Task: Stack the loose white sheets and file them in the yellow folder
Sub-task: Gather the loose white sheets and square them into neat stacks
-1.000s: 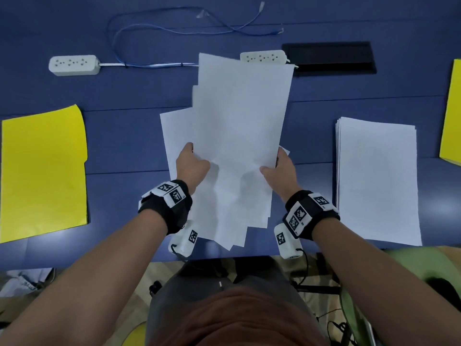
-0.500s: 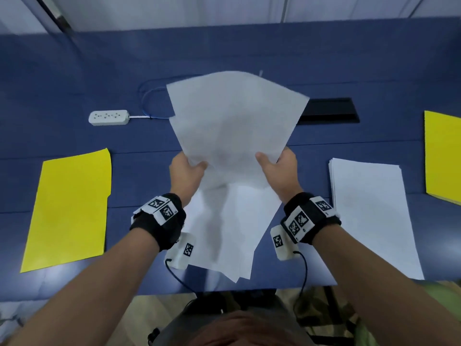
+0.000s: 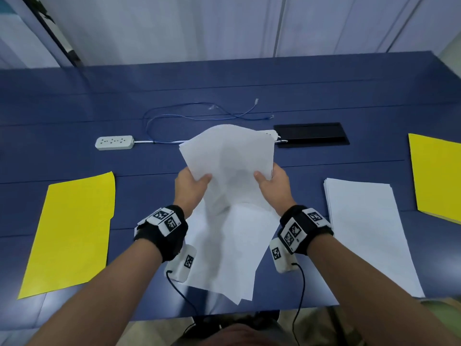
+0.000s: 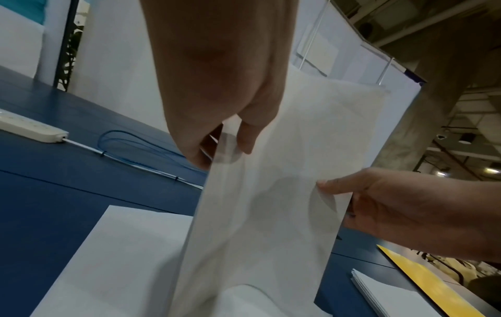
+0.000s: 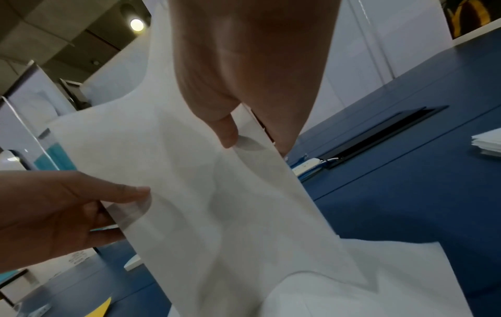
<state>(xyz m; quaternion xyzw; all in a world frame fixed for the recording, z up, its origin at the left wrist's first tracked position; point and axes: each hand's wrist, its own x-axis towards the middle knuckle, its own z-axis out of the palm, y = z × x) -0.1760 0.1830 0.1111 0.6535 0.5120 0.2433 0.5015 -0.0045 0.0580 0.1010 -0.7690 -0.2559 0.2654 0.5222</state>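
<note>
My fingers are hidden behind the sheets [image 3: 225, 156] I hold; only my thumbs show on the near face. How many sheets there are I cannot tell, and their lower ends are blurred in both wrist views. My left hand [image 3: 190, 187] pinches the left edge, thumb in front and fingers behind. My right hand [image 3: 273, 184] pinches the right edge the same way.

The sheets are plain white, thin enough that shadows of my fingers show through. They stand nearly upright above the middle of the desk [image 3: 62, 116], long axis running from the desk up and away from me, the top edge tilted toward the far edge. Their edges are not squared. Their lower ends bend onto more white paper [image 3: 224, 258] fanned out flat at the near edge, between my wrists.

A yellow folder [image 3: 72, 231] lies closed and flat toward the left edge, its long axis running from near to far. A second yellow folder [image 3: 436, 178] sits at the right edge, cut off by the frame. A neat stack [image 3: 369, 233] of white paper lies between it and my right hand. Toward the far edge are a power strip [image 3: 114, 142], a looped blue cable [image 3: 199, 113] and a black cable hatch [image 3: 311, 134].
</note>
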